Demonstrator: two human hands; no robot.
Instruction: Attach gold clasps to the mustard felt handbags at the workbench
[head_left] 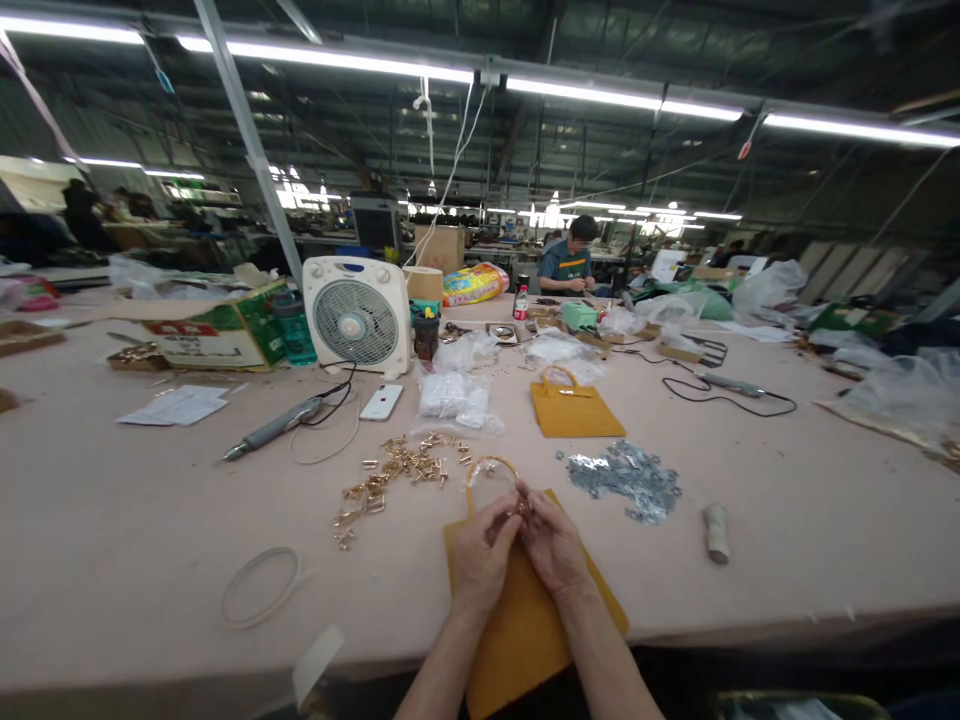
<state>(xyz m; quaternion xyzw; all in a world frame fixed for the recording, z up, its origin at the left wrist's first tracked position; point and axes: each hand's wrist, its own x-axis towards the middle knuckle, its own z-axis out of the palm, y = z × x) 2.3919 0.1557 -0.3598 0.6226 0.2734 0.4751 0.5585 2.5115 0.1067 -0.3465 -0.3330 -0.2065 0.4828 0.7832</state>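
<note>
A mustard-yellow handbag (525,620) lies flat at the table's near edge, its loop handle (491,466) pointing away from me. My left hand (480,555) and my right hand (553,545) rest on the bag's top edge, fingers pinched together around a small gold fitting (520,509) near the handle's base. The fitting is mostly hidden by my fingertips. A scatter of several gold metal fittings (394,472) lies just left of my hands. A heap of small silvery pieces (626,478) lies to the right.
A second yellow handbag (576,408) lies further back. A white box fan (358,316), a white phone (381,401), a grey pen-shaped power tool (274,428) with cord, plastic bags (454,396), a tape ring (259,585) and a small roll (717,531) are on the table. Another person (568,260) sits at the far end.
</note>
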